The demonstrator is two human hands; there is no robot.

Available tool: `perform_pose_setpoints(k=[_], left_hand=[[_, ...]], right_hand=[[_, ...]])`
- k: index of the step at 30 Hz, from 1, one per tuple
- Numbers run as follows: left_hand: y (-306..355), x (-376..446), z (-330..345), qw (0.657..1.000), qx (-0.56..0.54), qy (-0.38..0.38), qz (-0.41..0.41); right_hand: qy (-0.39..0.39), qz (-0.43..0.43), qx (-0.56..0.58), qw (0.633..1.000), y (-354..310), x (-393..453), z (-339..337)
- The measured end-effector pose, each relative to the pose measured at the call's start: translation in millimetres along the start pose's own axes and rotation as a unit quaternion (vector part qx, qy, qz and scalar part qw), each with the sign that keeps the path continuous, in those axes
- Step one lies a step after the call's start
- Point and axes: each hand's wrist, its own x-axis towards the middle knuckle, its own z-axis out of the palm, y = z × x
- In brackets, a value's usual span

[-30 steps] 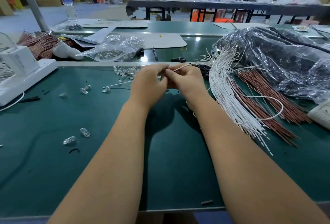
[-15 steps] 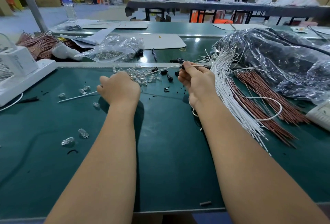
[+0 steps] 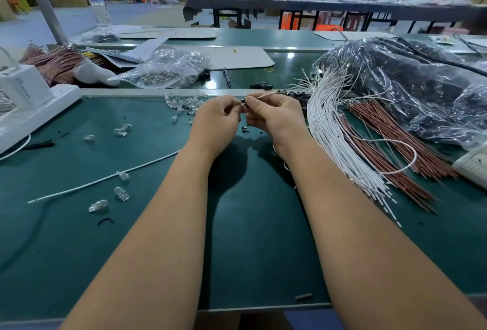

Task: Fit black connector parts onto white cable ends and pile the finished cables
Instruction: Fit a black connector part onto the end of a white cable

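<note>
My left hand (image 3: 216, 121) and my right hand (image 3: 274, 116) meet above the far middle of the green mat (image 3: 250, 224). My right hand pinches a white cable (image 3: 266, 94) that runs off to the right. A small black connector part (image 3: 244, 102) sits at the cable's end between my fingertips, and my left hand pinches it there. One white cable (image 3: 105, 178) lies loose on the mat at the left. A thick bundle of white cables (image 3: 334, 142) lies to the right of my right hand. A heap of black connector parts (image 3: 299, 96) sits just behind it.
Brown cables (image 3: 390, 145) lie beside the white bundle, under a large plastic bag (image 3: 421, 84). Clear glass bulbs (image 3: 121, 192) are scattered on the mat's left and behind my hands. A white device (image 3: 29, 103) stands at the far left, and a bag of bulbs (image 3: 163, 71) beyond the mat.
My left hand, which had swung out left with a cable, has let it go on the mat and come back to my right hand. Both hands now pinch at the black part.
</note>
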Motion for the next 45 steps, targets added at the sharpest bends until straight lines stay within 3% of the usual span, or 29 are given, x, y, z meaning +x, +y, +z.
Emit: perform_pose_setpoints(k=[8,15,21,29,33,37,40,42,45], left_hand=[[8,0,-1,0.988,-0.154,0.020,-0.015],[1,5,-5,0.976,-0.197,0.055,-0.070],[-1,5,-6,0.977,-0.188,0.058,-0.086],[-8,6,-6,0.976,-0.176,0.061,-0.111],[-9,6,-6,0.975,-0.180,0.060,-0.118],[-12,6,-8,0.980,-0.158,0.057,-0.105],[-15,6,-9,0.989,-0.114,0.062,-0.069],[-16,6,-9,0.993,-0.085,0.063,-0.043],[-17,7,-9,0.996,-0.054,0.073,-0.006]], right_hand=[[0.006,-0.003,0.004,1.000,-1,-1,1],[0.027,0.054,0.136,0.989,-8,1,-6],[0.046,0.029,0.169,0.984,-11,2,-15],[0.035,-0.044,0.077,0.995,-13,-2,-14],[0.058,-0.090,-0.024,0.994,-13,-2,-14],[0.103,-0.151,-0.219,0.958,-8,2,-17],[0.107,-0.185,-0.305,0.928,-6,2,-14],[0.108,-0.181,-0.315,0.925,-6,1,-12],[0.104,-0.140,-0.255,0.951,-10,1,-10]])
